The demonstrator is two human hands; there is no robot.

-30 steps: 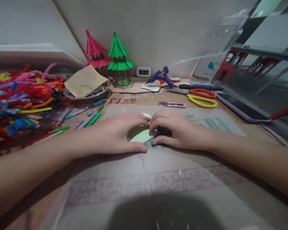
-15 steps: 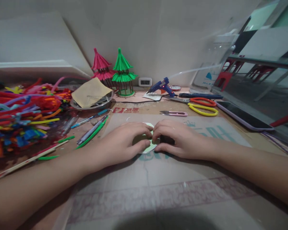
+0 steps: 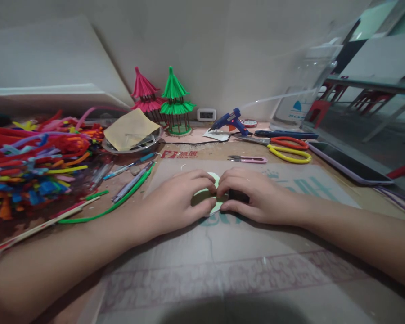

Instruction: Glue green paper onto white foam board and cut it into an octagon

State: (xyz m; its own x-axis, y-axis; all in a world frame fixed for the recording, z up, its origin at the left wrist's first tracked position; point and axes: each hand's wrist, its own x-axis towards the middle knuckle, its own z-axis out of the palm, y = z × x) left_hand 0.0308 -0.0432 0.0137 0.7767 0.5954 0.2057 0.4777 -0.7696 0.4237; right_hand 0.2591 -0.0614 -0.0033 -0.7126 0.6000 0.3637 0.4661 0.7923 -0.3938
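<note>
A small pale green round piece [image 3: 219, 206] with a white edge lies on the plastic-covered cardboard, mostly hidden by my fingers. My left hand [image 3: 182, 195] curls over its left side, thumb low and fingers bent above. From the right, my right hand [image 3: 253, 193] pinches at the same piece with bent fingers and thumb; a dark gap shows inside the curl. The fingertips of both hands nearly meet over the middle. Whether anything small is pinched between them is hidden.
Left are a heap of coloured pipe cleaners [image 3: 37, 166], pens [image 3: 131, 182] and a metal bowl [image 3: 155, 143]. Behind stand green [image 3: 177, 105] and pink [image 3: 143, 92] pagodas and a glue gun [image 3: 231, 120]. Small snips [image 3: 248, 159], scissors [image 3: 288, 150] and a phone [image 3: 351, 162] lie to the right.
The view has shifted slightly, so things sit a little farther right. My left forearm uncovers more of a green pipe cleaner. Both hands stay at the round piece with slight finger movement.
</note>
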